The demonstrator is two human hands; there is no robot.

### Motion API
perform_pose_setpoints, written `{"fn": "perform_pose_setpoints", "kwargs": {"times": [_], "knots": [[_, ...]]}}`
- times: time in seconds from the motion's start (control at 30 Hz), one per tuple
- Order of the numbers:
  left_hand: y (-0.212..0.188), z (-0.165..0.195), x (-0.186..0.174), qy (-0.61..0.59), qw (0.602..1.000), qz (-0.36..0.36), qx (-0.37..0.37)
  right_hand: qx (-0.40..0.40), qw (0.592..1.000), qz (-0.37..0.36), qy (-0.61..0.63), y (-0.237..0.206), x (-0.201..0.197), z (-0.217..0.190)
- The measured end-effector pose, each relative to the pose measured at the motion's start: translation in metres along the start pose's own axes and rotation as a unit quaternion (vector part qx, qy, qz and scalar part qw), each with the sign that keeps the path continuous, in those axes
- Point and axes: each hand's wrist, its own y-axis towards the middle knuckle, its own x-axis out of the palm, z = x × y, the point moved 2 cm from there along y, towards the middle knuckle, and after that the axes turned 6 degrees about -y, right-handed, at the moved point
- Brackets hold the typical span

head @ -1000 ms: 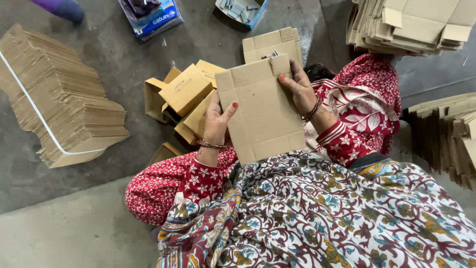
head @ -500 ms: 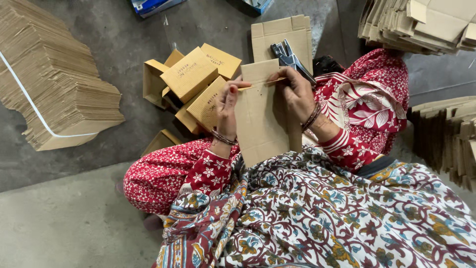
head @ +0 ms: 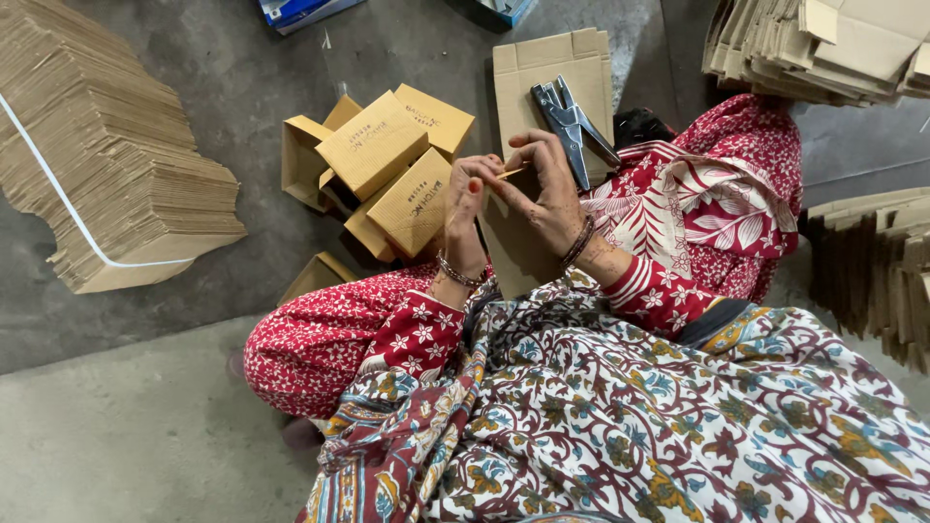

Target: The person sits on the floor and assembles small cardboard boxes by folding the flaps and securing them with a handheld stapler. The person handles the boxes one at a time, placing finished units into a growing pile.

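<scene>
I sit on the floor with a flat brown cardboard blank (head: 513,247) held upright and edge-on between my hands. My left hand (head: 467,208) pinches its near side and my right hand (head: 548,186) grips its top edge, fingers curled over it. Just beyond my right hand a metal stapler plier (head: 572,124) lies on another flat blank (head: 542,68). A pile of folded brown boxes (head: 383,160) sits to the left of my hands.
A tall strapped stack of flat blanks (head: 107,145) stands at the left. More stacks of cardboard lie at the top right (head: 823,48) and along the right edge (head: 872,271). A blue packet (head: 295,12) is at the top. My patterned clothing fills the foreground.
The blank has turned from facing me flat to nearly edge-on, and my hands have closed together over its top. The view has shifted, so the stapler plier now shows.
</scene>
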Motion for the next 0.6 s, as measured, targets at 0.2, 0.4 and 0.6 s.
{"fn": "perform_pose_setpoints", "kwargs": {"times": [0.2, 0.4, 0.6], "knots": [[-0.001, 0.005, 0.017, -0.212, 0.965, -0.033, -0.151, -0.034, 0.994, -0.006, 0.107, 0.006, -0.009, 0.002], [0.001, 0.001, 0.008, -0.166, 0.965, -0.060, -0.192, -0.015, 0.962, -0.075, 0.262, 0.007, -0.003, 0.009], [0.008, 0.005, -0.015, -0.207, 0.971, -0.026, -0.120, 0.080, 0.995, 0.052, 0.019, 0.036, -0.029, 0.078]]}}
